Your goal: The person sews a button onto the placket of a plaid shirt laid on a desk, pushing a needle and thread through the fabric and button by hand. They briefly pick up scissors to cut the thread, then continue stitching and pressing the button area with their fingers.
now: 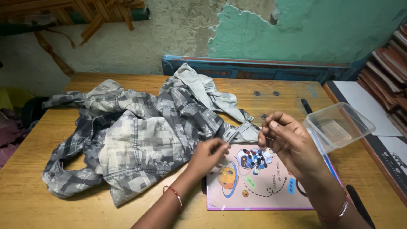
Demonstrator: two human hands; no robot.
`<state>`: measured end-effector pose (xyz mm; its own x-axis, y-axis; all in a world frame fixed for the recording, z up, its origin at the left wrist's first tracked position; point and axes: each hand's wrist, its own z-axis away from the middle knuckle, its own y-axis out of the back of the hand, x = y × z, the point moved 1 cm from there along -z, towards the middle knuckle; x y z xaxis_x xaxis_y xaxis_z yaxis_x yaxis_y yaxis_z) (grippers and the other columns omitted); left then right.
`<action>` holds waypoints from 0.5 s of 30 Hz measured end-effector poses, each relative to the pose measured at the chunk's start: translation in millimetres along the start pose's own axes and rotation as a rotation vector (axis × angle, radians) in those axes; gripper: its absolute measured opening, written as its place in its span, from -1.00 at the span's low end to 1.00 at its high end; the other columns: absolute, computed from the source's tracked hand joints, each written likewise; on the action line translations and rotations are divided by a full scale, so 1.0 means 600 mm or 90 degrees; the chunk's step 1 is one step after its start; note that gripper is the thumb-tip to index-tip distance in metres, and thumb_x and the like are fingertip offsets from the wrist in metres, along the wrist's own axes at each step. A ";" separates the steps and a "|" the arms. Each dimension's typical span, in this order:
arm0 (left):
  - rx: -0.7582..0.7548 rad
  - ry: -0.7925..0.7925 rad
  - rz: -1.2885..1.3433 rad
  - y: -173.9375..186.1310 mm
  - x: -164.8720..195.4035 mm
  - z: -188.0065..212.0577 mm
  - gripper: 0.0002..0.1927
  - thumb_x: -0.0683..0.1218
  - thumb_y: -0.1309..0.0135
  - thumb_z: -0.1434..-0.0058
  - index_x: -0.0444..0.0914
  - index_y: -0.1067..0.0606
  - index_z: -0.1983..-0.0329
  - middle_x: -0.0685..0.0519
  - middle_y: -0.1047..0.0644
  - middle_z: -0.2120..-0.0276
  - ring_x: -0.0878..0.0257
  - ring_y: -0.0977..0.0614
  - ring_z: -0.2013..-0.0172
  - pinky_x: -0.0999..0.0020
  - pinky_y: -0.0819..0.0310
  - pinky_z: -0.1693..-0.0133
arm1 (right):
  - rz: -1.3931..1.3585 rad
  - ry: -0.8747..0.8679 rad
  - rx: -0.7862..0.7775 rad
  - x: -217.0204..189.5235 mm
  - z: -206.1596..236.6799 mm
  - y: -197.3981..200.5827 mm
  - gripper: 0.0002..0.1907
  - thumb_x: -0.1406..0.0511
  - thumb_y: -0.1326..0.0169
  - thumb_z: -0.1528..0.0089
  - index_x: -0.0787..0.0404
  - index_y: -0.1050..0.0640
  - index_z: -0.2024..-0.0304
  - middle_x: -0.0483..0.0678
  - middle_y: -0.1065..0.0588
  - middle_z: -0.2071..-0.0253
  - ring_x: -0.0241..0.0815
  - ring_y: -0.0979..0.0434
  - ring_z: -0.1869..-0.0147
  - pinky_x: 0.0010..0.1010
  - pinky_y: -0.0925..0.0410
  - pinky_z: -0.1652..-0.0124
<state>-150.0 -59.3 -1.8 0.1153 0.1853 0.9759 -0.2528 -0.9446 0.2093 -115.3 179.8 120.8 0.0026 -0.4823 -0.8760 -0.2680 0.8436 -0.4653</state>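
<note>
Left hand (208,154): fingers curled together, tips pinched at top edge of pink board (263,186); whatever sits between them too small to make out. Red thread band on that wrist.

Right hand (288,140): raised just above the board, thumb and forefinger pressed together as if on something very thin; item not resolvable. Beaded bracelet at wrist.

Directly below and between both sets of fingertips: cluster of small dark and blue buttons (256,159) lying on the board's printed cartoon.

Left of and beyond left fingers: crumpled grey camouflage garment (140,131), one cuff end lying just beside the fingertips, touching board's top edge.

Right of right fingers: clear plastic box (339,126), tilted, near the wrist. All resting on wooden table (34,199).
</note>
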 end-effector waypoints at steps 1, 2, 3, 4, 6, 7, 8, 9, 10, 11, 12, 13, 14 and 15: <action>0.024 0.014 0.041 0.006 0.003 -0.001 -0.76 -0.01 -0.06 -0.32 -0.26 -0.61 0.17 0.15 -0.65 0.43 0.44 -0.65 0.46 0.47 -0.57 0.41 | 0.007 -0.008 -0.002 0.002 0.000 0.008 -0.89 0.37 0.07 -0.39 0.32 -0.44 0.10 0.01 -0.47 0.26 -0.22 -0.53 0.24 -0.43 -0.39 0.27; 0.059 -0.006 0.036 0.013 0.006 -0.004 -0.74 0.00 -0.04 -0.35 -0.27 -0.61 0.18 0.13 -0.65 0.44 0.44 -0.62 0.47 0.49 -0.53 0.42 | 0.014 -0.016 -0.004 0.005 -0.001 0.015 -0.89 0.38 0.06 -0.39 0.33 -0.44 0.10 0.01 -0.48 0.25 -0.25 -0.51 0.28 -0.47 -0.36 0.33; 0.095 -0.025 0.031 0.020 0.008 -0.007 -0.72 0.00 -0.02 -0.38 -0.28 -0.62 0.19 0.11 -0.64 0.46 0.44 -0.60 0.48 0.50 -0.49 0.43 | 0.050 -0.013 0.009 0.012 -0.006 0.021 -0.89 0.38 0.06 -0.39 0.32 -0.45 0.10 0.02 -0.49 0.25 -0.27 -0.49 0.34 -0.49 -0.35 0.36; 0.130 -0.045 0.026 0.026 0.008 -0.010 -0.70 0.01 0.00 -0.40 -0.30 -0.63 0.21 0.10 -0.64 0.47 0.44 -0.57 0.49 0.52 -0.46 0.43 | 0.085 -0.010 0.021 0.023 -0.017 0.024 -0.88 0.38 0.05 -0.38 0.32 -0.46 0.09 0.03 -0.50 0.25 -0.29 -0.46 0.39 -0.50 -0.34 0.39; 0.154 -0.039 0.068 0.034 0.003 -0.014 -0.69 0.00 0.01 -0.41 -0.31 -0.61 0.23 0.10 -0.62 0.49 0.43 -0.55 0.51 0.51 -0.44 0.46 | 0.166 -0.008 0.050 0.050 -0.037 0.025 -0.87 0.39 0.03 -0.36 0.26 -0.47 0.04 0.06 -0.52 0.27 -0.35 -0.38 0.48 -0.53 -0.29 0.46; 0.165 -0.036 0.088 0.036 0.000 -0.017 -0.68 0.00 0.01 -0.41 -0.32 -0.60 0.25 0.09 -0.61 0.50 0.43 -0.54 0.52 0.50 -0.43 0.47 | 0.213 -0.009 0.066 0.068 -0.047 0.022 -0.82 0.40 0.02 -0.35 0.19 -0.46 -0.01 0.07 -0.52 0.28 -0.38 -0.33 0.51 -0.55 -0.25 0.49; 0.163 -0.038 0.094 0.035 -0.004 -0.019 -0.68 0.00 0.02 -0.42 -0.33 -0.59 0.27 0.10 -0.60 0.51 0.43 -0.54 0.52 0.49 -0.43 0.47 | 0.260 -0.009 0.082 0.083 -0.056 0.019 -0.77 0.40 0.00 -0.34 0.13 -0.45 -0.06 0.08 -0.53 0.29 -0.41 -0.28 0.54 -0.56 -0.20 0.52; 0.161 -0.040 0.099 0.034 -0.008 -0.020 -0.67 0.00 0.03 -0.43 -0.33 -0.58 0.29 0.11 -0.59 0.51 0.42 -0.54 0.52 0.49 -0.43 0.47 | 0.378 -0.039 0.115 0.099 -0.061 0.015 -0.76 0.41 0.02 -0.33 0.12 -0.51 -0.03 0.05 -0.57 0.26 -0.35 -0.32 0.53 -0.47 -0.25 0.50; 0.159 -0.041 0.104 0.033 -0.011 -0.021 -0.65 0.00 0.04 -0.43 -0.33 -0.57 0.31 0.11 -0.58 0.52 0.42 -0.54 0.53 0.48 -0.43 0.47 | 0.495 -0.070 0.149 0.116 -0.066 0.009 -0.74 0.42 0.05 -0.32 0.11 -0.56 -0.01 0.01 -0.61 0.22 -0.28 -0.36 0.51 -0.38 -0.30 0.48; 0.151 -0.051 0.105 0.032 -0.014 -0.022 -0.64 0.01 0.05 -0.44 -0.34 -0.57 0.32 0.11 -0.58 0.53 0.42 -0.54 0.52 0.48 -0.44 0.46 | 0.612 -0.102 0.182 0.128 -0.068 0.004 -0.70 0.43 0.07 -0.31 0.10 -0.62 0.01 -0.02 -0.64 0.19 -0.22 -0.40 0.50 -0.30 -0.34 0.46; 0.144 -0.060 0.106 0.031 -0.017 -0.022 -0.63 0.01 0.05 -0.45 -0.34 -0.56 0.33 0.12 -0.57 0.53 0.42 -0.55 0.52 0.49 -0.45 0.44 | 0.665 0.047 0.113 0.134 -0.066 -0.004 -0.70 0.43 0.03 -0.29 0.14 -0.61 -0.01 -0.01 -0.62 0.16 -0.19 -0.48 0.36 -0.32 -0.39 0.34; 0.136 -0.069 0.107 0.029 -0.019 -0.022 -0.62 0.01 0.06 -0.45 -0.34 -0.56 0.35 0.12 -0.57 0.54 0.42 -0.56 0.52 0.49 -0.45 0.43 | 0.711 0.196 0.040 0.139 -0.061 -0.011 -0.70 0.44 0.00 -0.28 0.18 -0.61 -0.02 0.01 -0.59 0.13 -0.17 -0.56 0.23 -0.33 -0.44 0.22; 0.126 -0.069 0.106 0.027 -0.022 -0.023 -0.61 0.02 0.06 -0.45 -0.35 -0.56 0.35 0.11 -0.57 0.54 0.42 -0.56 0.52 0.49 -0.46 0.42 | 0.750 0.346 -0.038 0.143 -0.059 -0.019 -0.70 0.45 -0.04 -0.26 0.23 -0.60 -0.04 0.02 -0.57 0.10 -0.14 -0.64 0.10 -0.35 -0.50 0.10; 0.115 -0.068 0.106 0.026 -0.024 -0.023 -0.61 0.02 0.05 -0.45 -0.35 -0.56 0.36 0.10 -0.57 0.54 0.42 -0.57 0.51 0.49 -0.47 0.42 | 0.762 0.336 -0.078 0.148 -0.059 -0.023 -0.65 0.44 -0.09 -0.20 0.29 -0.58 -0.06 0.07 -0.55 0.07 -0.04 -0.61 0.09 -0.29 -0.47 0.12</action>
<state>-168.6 -73.1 -12.0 0.1900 0.0028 0.9818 -0.1020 -0.9945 0.0226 -145.6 116.8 54.1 -0.6628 0.4882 -0.5677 0.0740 0.7972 0.5992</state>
